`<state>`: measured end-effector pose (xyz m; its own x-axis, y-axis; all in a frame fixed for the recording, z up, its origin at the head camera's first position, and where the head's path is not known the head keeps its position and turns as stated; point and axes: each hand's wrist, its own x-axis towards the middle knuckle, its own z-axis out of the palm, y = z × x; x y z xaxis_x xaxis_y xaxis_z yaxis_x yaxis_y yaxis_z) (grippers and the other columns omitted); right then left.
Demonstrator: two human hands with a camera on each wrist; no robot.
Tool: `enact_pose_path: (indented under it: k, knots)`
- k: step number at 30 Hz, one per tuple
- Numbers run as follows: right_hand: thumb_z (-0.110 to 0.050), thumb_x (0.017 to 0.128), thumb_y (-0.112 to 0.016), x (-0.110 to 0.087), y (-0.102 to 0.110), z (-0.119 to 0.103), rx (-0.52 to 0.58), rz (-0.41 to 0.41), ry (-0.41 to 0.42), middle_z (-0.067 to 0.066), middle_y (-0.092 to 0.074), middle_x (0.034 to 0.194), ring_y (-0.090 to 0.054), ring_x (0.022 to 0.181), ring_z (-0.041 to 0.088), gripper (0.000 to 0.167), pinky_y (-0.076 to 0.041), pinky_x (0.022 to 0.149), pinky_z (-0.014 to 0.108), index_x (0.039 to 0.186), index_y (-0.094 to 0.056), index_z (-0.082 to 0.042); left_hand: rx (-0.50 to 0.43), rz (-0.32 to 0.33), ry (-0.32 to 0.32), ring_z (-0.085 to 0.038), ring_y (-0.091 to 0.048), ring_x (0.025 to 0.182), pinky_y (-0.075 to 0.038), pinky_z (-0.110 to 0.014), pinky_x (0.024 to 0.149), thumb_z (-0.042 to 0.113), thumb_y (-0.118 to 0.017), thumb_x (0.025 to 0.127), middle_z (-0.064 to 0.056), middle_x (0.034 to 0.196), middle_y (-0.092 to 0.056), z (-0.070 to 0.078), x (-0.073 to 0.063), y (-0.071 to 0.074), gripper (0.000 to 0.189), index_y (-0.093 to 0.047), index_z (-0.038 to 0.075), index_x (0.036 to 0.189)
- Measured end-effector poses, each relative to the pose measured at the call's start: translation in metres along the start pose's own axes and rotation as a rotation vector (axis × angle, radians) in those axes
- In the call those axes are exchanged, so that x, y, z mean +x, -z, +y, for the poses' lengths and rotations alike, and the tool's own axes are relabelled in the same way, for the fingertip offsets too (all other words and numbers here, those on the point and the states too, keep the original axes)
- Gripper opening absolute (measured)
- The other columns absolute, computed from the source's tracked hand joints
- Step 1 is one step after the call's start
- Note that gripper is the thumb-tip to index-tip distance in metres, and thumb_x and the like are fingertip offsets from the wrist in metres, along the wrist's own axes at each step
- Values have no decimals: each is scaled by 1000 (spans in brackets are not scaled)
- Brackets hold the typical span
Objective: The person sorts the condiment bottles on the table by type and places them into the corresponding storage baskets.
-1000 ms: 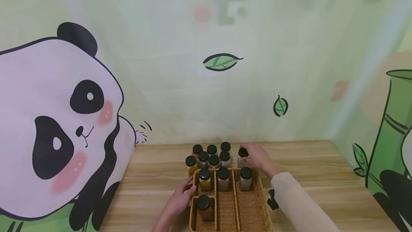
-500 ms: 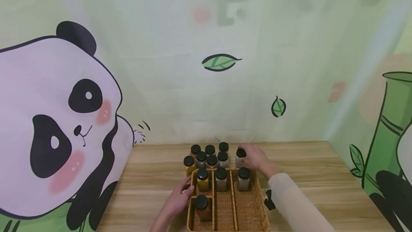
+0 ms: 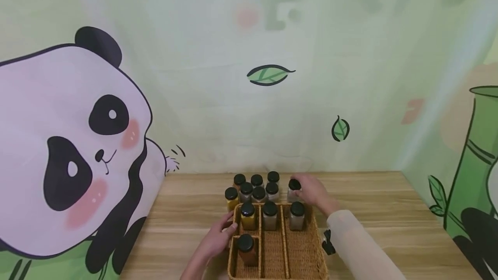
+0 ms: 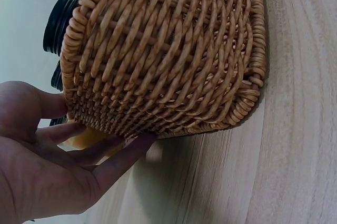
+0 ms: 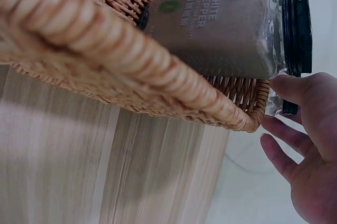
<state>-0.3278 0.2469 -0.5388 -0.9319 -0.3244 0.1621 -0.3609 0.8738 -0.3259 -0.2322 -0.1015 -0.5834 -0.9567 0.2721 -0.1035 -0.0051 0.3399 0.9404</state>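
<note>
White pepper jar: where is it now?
In the head view, the white pepper jar stands in the wicker basket, at the far end of its right compartment, just in front of another jar the right hand holds.

Here's a huge cartoon panda (image 3: 58, 98) across the left of this pale green wall (image 3: 218, 111), two leaves (image 3: 268, 75) mid-wall, bamboo (image 3: 480, 126) far right, wood-grain desk (image 3: 175, 211) below!

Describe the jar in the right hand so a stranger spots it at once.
Find the wicker basket on the wooden table. Beyond its back edge, toward the right, the right hand grips a black-lidded jar. It is apart from the cluster of jars to its left, and is the only jar held.
</note>
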Motion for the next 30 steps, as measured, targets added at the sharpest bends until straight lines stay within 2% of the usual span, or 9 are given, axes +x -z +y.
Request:
enact_pose_path:
  k: [4, 7, 13, 18, 22, 26, 30]
  knots:
    - [-8, 93, -82, -1, -1, -1, 8, -15, -8, 20, -69, 130, -66, 119, 39, 41, -54, 101, 56, 129, -68, 1, -66, -38, 23, -52, -57, 128, -61, -56, 90, 20, -55, 111, -41, 146, -49, -1, -3, 0, 58, -35, -2, 162]
    - [-9, 94, -81, -1, -1, -2, 22, -28, -24, 21, -67, 136, -63, 125, 41, 43, -52, 105, 57, 134, -67, 1, -101, -49, 31, -52, -59, 125, -64, -51, 81, 20, -54, 112, -42, 148, -45, 0, -5, 0, 59, -33, -2, 163]
    - [-8, 93, -82, 0, 1, -1, 47, -14, -7, 23, -67, 134, -64, 122, 43, 44, -53, 104, 58, 133, -66, 3, -94, -37, 29, -50, -59, 126, -63, -50, 82, 23, -56, 111, -41, 149, -46, 2, -5, 2, 60, -35, 0, 163]
    - [-10, 93, -81, -1, 2, 1, 94, -10, -26, 23, -67, 133, -64, 121, 42, 43, -53, 101, 58, 132, -66, 3, -84, -42, 29, -51, -57, 128, -63, -50, 83, 23, -56, 111, -41, 149, -45, 2, -5, 1, 60, -35, 0, 163]
    - [-13, 95, -80, -3, 7, 2, 101, -12, -16, 24, -66, 133, -64, 122, 43, 43, -53, 102, 58, 133, -65, 4, -97, -42, 47, -49, -58, 128, -63, -48, 84, 24, -56, 112, -39, 151, -45, 0, -6, 1, 60, -34, 3, 164]
    - [-11, 96, -79, -5, 23, 4, 159, 22, 8, 24, -69, 124, -67, 112, 41, 40, -56, 94, 57, 129, -65, 6, -123, -39, 63, -48, -57, 129, -63, -49, 85, 27, -55, 112, -37, 153, -44, -1, -6, 0, 61, -34, 6, 165]
    - [-8, 95, -80, -7, 49, 2, 245, 64, 26, 25, -71, 118, -69, 101, 37, 38, -58, 86, 55, 126, -65, 8, -98, -29, 50, -50, -55, 132, -62, -52, 88, 27, -56, 112, -36, 152, -46, -1, -5, 0, 61, -34, 6, 165]
